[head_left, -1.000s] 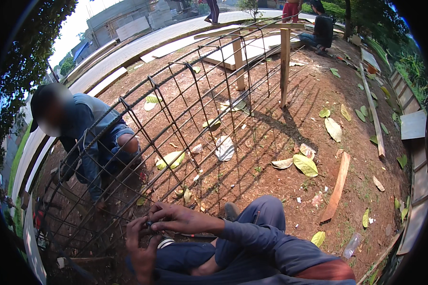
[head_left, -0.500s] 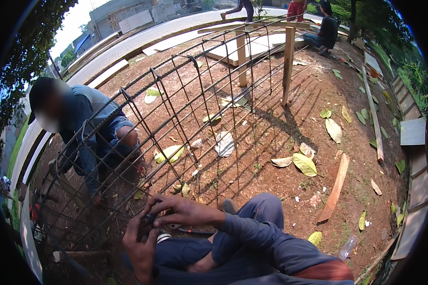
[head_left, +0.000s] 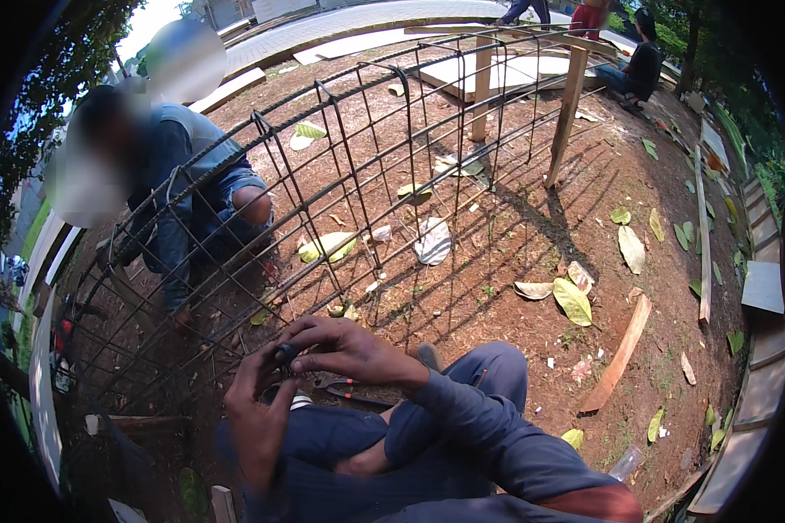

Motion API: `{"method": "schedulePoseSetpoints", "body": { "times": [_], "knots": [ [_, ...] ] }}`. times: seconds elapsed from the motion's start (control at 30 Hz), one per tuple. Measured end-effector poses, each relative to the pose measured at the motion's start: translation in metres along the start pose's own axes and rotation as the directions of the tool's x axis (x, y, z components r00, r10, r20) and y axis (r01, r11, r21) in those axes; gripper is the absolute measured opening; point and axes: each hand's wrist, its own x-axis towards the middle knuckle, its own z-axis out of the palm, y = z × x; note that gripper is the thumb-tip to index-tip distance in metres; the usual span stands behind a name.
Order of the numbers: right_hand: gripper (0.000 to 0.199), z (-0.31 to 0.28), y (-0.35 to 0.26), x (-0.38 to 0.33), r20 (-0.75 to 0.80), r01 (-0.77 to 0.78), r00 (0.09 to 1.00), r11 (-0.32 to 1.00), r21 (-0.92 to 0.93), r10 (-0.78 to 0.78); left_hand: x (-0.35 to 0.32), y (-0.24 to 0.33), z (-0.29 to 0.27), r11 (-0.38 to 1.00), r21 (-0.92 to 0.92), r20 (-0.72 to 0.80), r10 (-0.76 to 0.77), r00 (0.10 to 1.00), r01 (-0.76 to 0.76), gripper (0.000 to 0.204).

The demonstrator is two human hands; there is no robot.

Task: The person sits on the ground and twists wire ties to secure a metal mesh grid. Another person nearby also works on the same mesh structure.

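Above my lap my two hands meet at a small dark rounded piece (head_left: 284,352), too small to tell its kind. My right hand (head_left: 344,350) pinches it from the right with bent fingers. My left hand (head_left: 257,397) curls around its lower left side, the thumb pointing up; fingers partly cover the piece. Just beyond the hands runs a long cage of tied steel rebar (head_left: 349,174), with square stirrups along its bars. A hand tool with dark arms and red marks (head_left: 358,397) lies beside my leg, partly hidden by my right arm.
At the left a co-worker (head_left: 192,174) crouches behind the cage, one hand low among the bars. Wooden posts (head_left: 568,113) support its far end. Fallen leaves (head_left: 572,302), a wood strip (head_left: 619,353) and boards lie on red soil. More people are at the back.
The view has shifted, so the cage and ground sit farther right and slightly higher. My hands stay together at the small dark piece, which shows more clearly now between the fingers.
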Motion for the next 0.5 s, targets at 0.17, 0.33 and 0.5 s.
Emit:
{"method": "schedulePoseSetpoints", "body": {
  "times": [0.17,0.33,0.5],
  "knots": [
    [0.028,-0.006,-0.011,-0.003,-0.024,-0.177,0.981,0.936,0.304,0.193,0.009,-0.010,-0.002,0.985,0.030,0.021,0.171,0.985,-0.171,0.042],
    [0.027,-0.011,-0.006,-0.003,0.063,-0.244,0.968,0.864,0.441,0.242,0.011,-0.005,-0.016,0.979,-0.201,0.014,0.037,0.999,-0.033,0.036],
    [0.033,-0.009,0.005,-0.006,0.113,-0.228,0.974,0.852,0.472,0.198,0.016,-0.003,-0.024,0.991,-0.083,0.074,0.113,0.991,-0.107,0.027]
  ]
}}
